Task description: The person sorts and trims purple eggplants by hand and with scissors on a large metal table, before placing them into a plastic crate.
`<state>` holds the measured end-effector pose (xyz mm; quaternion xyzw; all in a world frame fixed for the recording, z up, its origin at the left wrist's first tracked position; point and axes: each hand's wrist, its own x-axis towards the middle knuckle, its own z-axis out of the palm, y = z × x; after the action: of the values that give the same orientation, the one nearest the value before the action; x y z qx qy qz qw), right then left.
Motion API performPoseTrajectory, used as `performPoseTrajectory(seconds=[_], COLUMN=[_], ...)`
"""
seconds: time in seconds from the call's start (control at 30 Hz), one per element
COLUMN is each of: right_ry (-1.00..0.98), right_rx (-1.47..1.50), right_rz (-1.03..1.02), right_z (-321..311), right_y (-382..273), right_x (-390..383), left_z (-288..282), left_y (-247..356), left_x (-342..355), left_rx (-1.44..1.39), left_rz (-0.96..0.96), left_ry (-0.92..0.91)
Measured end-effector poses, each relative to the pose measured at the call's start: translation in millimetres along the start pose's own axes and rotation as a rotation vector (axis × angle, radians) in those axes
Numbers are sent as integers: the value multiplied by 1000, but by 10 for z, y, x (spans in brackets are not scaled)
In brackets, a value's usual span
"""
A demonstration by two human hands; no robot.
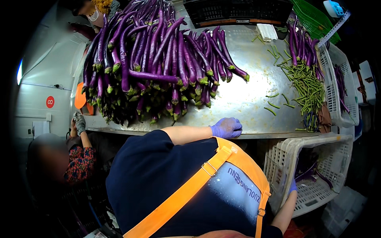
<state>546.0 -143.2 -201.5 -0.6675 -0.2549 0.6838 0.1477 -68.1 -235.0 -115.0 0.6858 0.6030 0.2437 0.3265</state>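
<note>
My left hand point(227, 128), in a purple glove, rests on the front edge of the metal table with its fingers curled in and nothing visible in them. Left of it is a big heap of long purple eggplants point(170, 59), green stem ends toward me. My right hand point(293, 186), also gloved in purple, reaches down at the side of a white plastic crate point(278, 168) at the lower right. The crate's wall hides its fingers. A few thin eggplants point(307, 173) lie inside this crate.
Green beans point(305, 85) are spread on the table's right side, below a smaller eggplant bunch point(300, 45). Another white crate point(327, 73) stands beyond. A black crate point(238, 14) and a white cloth point(266, 32) are at the back. A co-worker's gloved hand point(79, 122) is at the left.
</note>
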Motion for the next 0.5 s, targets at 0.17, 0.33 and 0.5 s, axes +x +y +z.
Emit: performPoseTrajectory(seconds=[0.17,0.33,0.5], right_ry=[-158,-171,381], right_rx=[-657,-1075,-1227], right_rz=[346,102,-63], right_z=[392,63,-463], right_y=[-140,-403,-665], right_x=[-486,127,316], left_z=[334,427,611], left_y=[357,642,893], left_x=[265,510,958], left_rx=[-88,8,27], left_rz=[114,-4,133], left_ry=[-82,-51,126])
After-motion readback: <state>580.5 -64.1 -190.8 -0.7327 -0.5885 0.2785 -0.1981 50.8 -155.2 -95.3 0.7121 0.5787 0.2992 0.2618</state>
